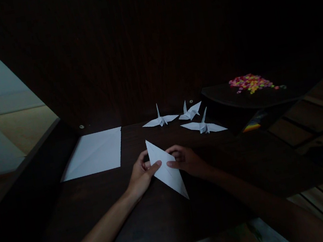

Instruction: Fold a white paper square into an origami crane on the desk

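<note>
A folded piece of white paper (167,174), long and diamond-shaped with pointed ends, is held tilted above the dark tabletop. My left hand (141,173) pinches its left edge, thumb on the front face and fingers behind. On the opposite edge my right hand (187,161) grips it the same way, its thumb close to the left one. The fingertips behind the paper are hidden. Beyond the hands stand three white paper cranes: one (161,120) in the middle, another (190,112) behind on the right, and a third (203,126) nearer on the right.
White paper sheets (95,152) lie at the left of the dark table (131,233). A curved shelf (222,96) at the right carries a pile of small colourful pieces (251,82). A dark panel (125,52) rises behind, and a raised edge (27,168) bounds the left.
</note>
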A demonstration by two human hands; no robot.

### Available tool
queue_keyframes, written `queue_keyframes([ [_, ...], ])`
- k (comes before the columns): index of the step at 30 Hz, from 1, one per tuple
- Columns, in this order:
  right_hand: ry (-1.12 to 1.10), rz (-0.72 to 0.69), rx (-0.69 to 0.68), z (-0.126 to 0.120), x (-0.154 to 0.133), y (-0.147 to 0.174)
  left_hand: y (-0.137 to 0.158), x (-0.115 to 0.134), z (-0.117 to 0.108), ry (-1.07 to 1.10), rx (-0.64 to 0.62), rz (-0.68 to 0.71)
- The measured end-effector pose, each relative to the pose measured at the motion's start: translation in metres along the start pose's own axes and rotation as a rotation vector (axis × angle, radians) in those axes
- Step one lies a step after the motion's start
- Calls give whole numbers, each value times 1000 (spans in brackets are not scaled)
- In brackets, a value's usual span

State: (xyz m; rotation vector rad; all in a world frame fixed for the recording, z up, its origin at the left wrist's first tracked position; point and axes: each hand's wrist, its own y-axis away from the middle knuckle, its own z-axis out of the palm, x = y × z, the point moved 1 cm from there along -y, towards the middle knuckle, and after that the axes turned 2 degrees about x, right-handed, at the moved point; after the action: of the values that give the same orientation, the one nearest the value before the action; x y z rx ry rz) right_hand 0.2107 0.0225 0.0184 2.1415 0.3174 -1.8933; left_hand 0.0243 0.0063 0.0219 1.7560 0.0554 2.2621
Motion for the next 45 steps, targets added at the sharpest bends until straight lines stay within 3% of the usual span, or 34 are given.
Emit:
queue_keyframes([
  [3, 71, -20, -15, -4, 2, -1, -4, -3, -5, -25, 57, 97],
  [6, 194, -85, -37, -9, 2, -1, -8, -4, -13, -136, 149, 296],
  [10, 414, -184, -55, -13, 1, 1, -4, 2, -21, -686, 276, 596],
  [12, 542, -237, -51, -12, 2, 2, 0, 4, -18, -913, 149, 671],
  [14, 666, -305, -45, -11, 4, 2, 4, 3, -13, -1005, 12, 720],
  [17, 800, -443, -48, -8, 8, 2, 8, -1, -5, -1068, -151, 756],
  [21, 878, -535, 7, -6, 12, 2, 8, -5, -3, -1092, -189, 748],
  [26, 897, -526, 103, -8, 11, 0, 5, -5, -7, -1177, -170, 766],
  [33, 891, -495, 89, -7, 17, -2, 7, -5, -4, -1220, -138, 757],
  [41, 931, -421, 69, -1, 19, -2, 6, -2, -1, -1181, -185, 702],
  [45, 900, -444, 94, 1, 16, 0, 6, -3, -2, -1146, -140, 696],
])
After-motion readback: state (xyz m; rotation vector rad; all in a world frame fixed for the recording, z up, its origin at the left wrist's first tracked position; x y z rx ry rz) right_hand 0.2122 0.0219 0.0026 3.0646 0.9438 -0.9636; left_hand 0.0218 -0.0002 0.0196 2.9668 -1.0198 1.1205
